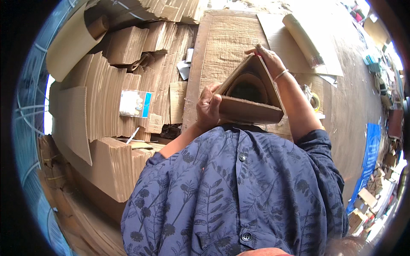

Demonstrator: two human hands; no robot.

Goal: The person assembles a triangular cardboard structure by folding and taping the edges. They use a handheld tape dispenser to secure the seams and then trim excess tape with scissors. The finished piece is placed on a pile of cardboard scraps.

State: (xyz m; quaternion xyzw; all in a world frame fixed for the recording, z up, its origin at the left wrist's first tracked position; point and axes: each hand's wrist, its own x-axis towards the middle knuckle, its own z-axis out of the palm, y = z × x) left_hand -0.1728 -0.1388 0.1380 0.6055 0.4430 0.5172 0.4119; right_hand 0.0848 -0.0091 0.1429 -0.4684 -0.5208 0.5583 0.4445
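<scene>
A folded triangular cardboard tube (247, 109) is held up in front of my chest, its open end facing up toward me. Inside it sits a round brown cardboard ring or tube, with a dark hollow in its middle. My left hand (208, 109) grips the left corner, thumb on the near panel and fingers around the outside. At the far corner, my right hand (269, 59) closes over the top edge, a bangle on its wrist. Below the tube is a worn cardboard sheet (228, 36) on the wooden table.
Stacks of flat cardboard (106, 94) crowd the left side, with a clear plastic packet (136, 103) on them. A brown paper roll (302, 40) lies far right on a pale sheet. Yellowish tape rolls (314, 101) rest beyond my right forearm. A blue sheet (368, 155) hangs at the right edge.
</scene>
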